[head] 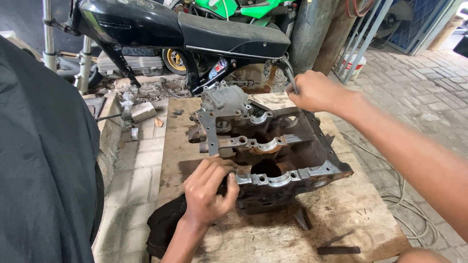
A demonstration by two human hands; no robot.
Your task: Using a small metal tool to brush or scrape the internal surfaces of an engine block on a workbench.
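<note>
Brick-paved workshop floor, with a worn wooden counter carrying an engine crankcase half.

Behind it stands a black motorcycle; pale cables trail over the paving. The crankcase sits mid-counter, open side up, showing bearing saddles. The left hand rests on its near edge, fingers curled around the rim beside a dark rag. The right hand is at the far corner, fingers closed tight on a thin metal tool. The cast metal looks heavy, rigid and greasy, so probably slippery; the thick outer walls and flanges seem the safest places to take hold.
</note>
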